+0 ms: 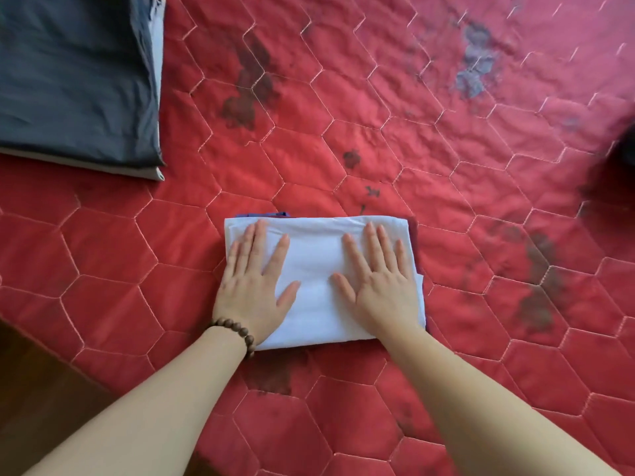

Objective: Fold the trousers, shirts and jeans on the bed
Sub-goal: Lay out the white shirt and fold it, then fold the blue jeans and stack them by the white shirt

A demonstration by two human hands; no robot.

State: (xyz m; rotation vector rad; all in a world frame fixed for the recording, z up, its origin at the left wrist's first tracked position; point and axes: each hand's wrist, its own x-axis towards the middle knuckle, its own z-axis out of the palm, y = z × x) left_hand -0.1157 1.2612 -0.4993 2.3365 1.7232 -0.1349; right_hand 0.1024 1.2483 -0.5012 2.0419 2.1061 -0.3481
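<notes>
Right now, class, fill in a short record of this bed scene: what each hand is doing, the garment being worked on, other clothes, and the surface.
left hand: flat, fingers straight, pressing on the white garment; beaded bracelet on its wrist
right hand: flat, fingers straight, pressing on the same garment
white garment: folded into a rectangle, blue edge showing at its far side
dark folded stack: far left, apart from the hands
surface: red quilted bedcover, hexagon stitching, dark patches

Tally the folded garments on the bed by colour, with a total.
White, pressed flat under the left hand and right hand: 1
Dark grey, far left: 1
Light grey, edge showing beneath the dark grey: 1
Total: 3
</notes>
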